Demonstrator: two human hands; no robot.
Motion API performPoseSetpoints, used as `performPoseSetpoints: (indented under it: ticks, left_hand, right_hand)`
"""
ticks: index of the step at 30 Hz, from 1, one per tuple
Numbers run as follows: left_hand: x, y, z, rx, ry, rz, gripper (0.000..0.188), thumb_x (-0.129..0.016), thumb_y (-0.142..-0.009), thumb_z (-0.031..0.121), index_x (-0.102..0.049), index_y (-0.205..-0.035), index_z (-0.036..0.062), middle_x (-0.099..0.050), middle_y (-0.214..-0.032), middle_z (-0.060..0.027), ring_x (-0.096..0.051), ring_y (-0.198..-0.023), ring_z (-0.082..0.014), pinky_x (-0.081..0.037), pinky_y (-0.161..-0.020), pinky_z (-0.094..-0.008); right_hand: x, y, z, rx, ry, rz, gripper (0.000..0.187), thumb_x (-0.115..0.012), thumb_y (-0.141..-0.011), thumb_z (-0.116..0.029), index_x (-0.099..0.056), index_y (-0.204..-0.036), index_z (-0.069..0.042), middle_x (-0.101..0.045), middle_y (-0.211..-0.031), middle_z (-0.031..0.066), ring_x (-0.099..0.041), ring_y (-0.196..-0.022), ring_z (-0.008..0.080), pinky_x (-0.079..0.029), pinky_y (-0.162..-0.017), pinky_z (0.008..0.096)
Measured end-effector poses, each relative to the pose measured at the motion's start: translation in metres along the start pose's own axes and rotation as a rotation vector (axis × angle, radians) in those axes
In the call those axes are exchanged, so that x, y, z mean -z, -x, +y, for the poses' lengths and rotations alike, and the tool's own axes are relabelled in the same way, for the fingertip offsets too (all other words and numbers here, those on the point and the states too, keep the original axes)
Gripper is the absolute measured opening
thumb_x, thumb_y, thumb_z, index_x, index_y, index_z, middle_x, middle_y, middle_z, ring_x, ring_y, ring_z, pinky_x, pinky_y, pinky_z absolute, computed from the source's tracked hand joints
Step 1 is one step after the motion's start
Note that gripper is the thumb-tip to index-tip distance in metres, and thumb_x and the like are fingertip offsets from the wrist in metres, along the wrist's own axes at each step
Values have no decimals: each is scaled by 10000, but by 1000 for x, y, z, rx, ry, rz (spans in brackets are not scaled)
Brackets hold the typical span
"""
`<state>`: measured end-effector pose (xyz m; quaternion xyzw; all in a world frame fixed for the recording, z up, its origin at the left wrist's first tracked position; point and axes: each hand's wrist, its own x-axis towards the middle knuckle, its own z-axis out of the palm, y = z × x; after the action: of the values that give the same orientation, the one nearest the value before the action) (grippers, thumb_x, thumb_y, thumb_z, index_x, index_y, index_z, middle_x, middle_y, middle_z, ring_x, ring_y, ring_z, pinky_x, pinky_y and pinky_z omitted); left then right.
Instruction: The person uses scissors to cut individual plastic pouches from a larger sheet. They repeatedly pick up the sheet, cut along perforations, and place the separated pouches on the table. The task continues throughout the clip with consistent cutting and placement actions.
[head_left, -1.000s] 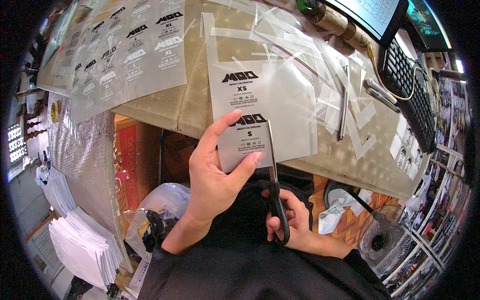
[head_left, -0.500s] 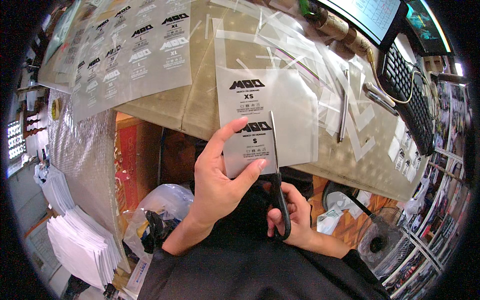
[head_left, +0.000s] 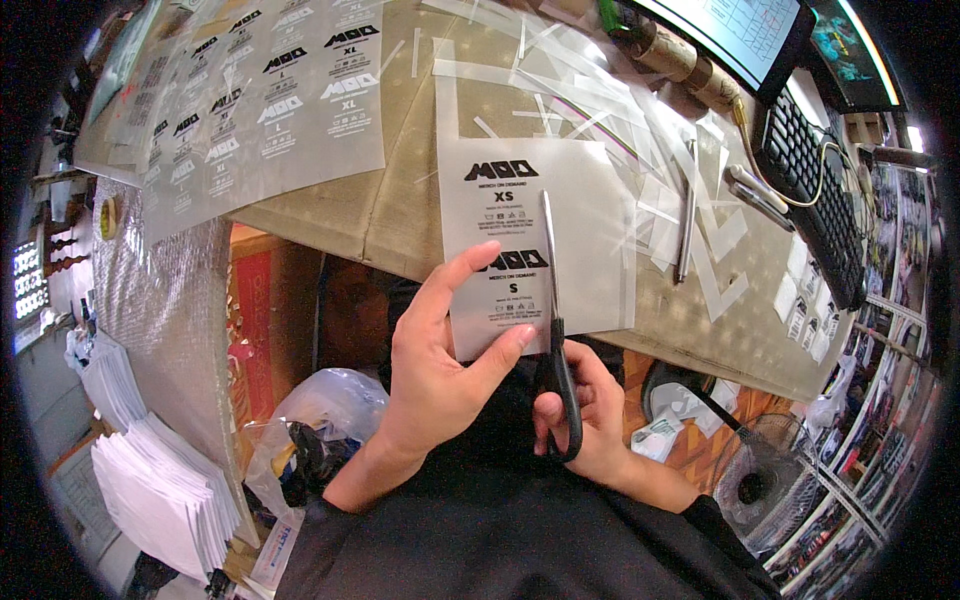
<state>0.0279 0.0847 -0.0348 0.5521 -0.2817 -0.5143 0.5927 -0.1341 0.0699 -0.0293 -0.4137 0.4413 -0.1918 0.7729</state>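
Observation:
A translucent film sheet (head_left: 470,225) with black printed labels rests partly over the table's near edge. My left hand (head_left: 430,350) grips its lower part, with the thumb on the near face and the forefinger stretched up along the print. In my right hand (head_left: 598,425) is a pair of scissors (head_left: 570,405) with black handles, fingers through the loops. Its metal blades point away from me and lie along the right side of the label column, close together. The sheet's plain part lies to the right of the blades.
Larger printed film sheets (head_left: 290,130) cover the table's far left. Offcut strips (head_left: 590,80), a metal ruler (head_left: 687,215) and small cut labels (head_left: 805,300) lie to the right, beside a keyboard (head_left: 805,190). White paper stacks (head_left: 165,490) stand lower left; a fan (head_left: 760,490) is lower right.
The scissors and my right hand have moved slightly farther up along the sheet, so the blade tips now reach beside the upper label. The sheet's lower part and my left hand have shifted slightly.

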Motion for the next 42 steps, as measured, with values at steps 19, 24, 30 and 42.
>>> performPoseSetpoints:
  ticks: [19,24,30,42]
  left_hand:
    - [-2,8,3,-35,-146,-28,550,-656,-723,-57,-459,-1235,-16,-527,-1090,-129,-548,-1010,-178,-449,-852,-282]
    - [-7,3,5,-50,-128,-53,538,-650,-723,-55,-475,-1230,-4,-535,-1100,-137,-555,-999,-184,-447,-843,-276]
    - [-4,-11,9,-151,-240,46,493,-636,-706,-50,-518,-1180,15,-573,-1072,-133,-556,-993,-171,-443,-850,-287]
    - [48,-18,46,7,-101,-319,747,-482,-556,-33,-435,-1302,-16,-488,-1234,-107,-442,-1160,-163,-317,-983,-285]
  right_hand:
    - [-2,-16,-17,69,35,81,629,-632,-829,-378,-372,-1215,45,-556,-741,48,-519,-473,94,-433,-370,223]
    - [0,-21,-20,115,-7,118,483,-625,-861,-211,-393,-1210,28,-575,-717,48,-506,-475,77,-402,-384,211]
    - [13,-26,-40,101,-55,140,482,-630,-856,-233,-404,-1207,7,-522,-638,14,-489,-456,80,-408,-384,216]
    - [66,15,-26,-31,-36,-254,710,-656,-739,-553,-451,-1113,15,-531,-593,34,-528,-489,111,-417,-447,227]
